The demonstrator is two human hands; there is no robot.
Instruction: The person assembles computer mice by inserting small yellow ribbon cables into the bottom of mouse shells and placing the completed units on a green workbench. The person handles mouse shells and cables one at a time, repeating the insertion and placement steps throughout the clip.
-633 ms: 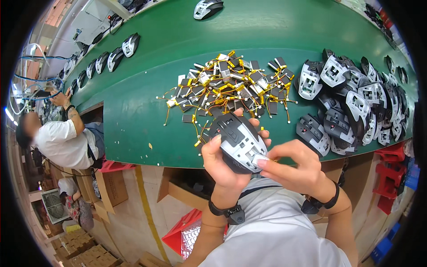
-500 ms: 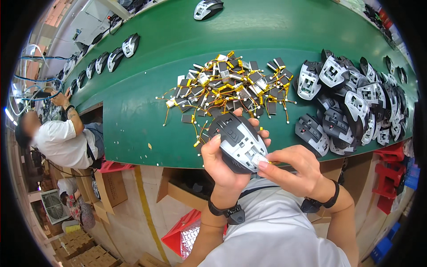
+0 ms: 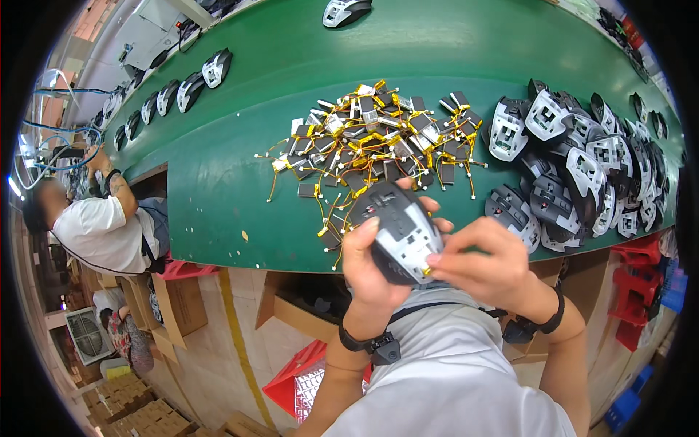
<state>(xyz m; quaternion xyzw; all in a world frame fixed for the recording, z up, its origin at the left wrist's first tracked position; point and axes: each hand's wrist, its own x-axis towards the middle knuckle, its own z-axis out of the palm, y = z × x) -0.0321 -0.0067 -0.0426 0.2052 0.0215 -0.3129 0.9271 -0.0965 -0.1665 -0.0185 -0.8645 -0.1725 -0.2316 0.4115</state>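
A computer mouse (image 3: 409,237), black with a silver-white panel full of cut-outs, lies tilted in my left hand (image 3: 373,275), whose thumb and fingers wrap its sides. My right hand (image 3: 489,261) is at the lower end of the mouse, thumb and fingers pinched together against it. A small yellow bit (image 3: 427,271) shows at that end, by the fingertips; what they pinch is hidden. Just beyond the mouse lies a heap of flat grey batteries (image 3: 368,116) with yellow tape and thin wires ending in white plugs.
Several more mice (image 3: 575,189) are piled at the right of the green table (image 3: 218,211). Other mice (image 3: 191,91) stand in a row at the far left, and a single mouse (image 3: 346,12) sits at the back. A co-worker (image 3: 105,233) sits at the left. Cardboard box (image 3: 291,320) below the edge.
My right fingers have shifted over the mouse's lower end and closed into a tighter pinch. The silvery piece seen at their tips before is no longer distinct. The mouse has moved slightly right.
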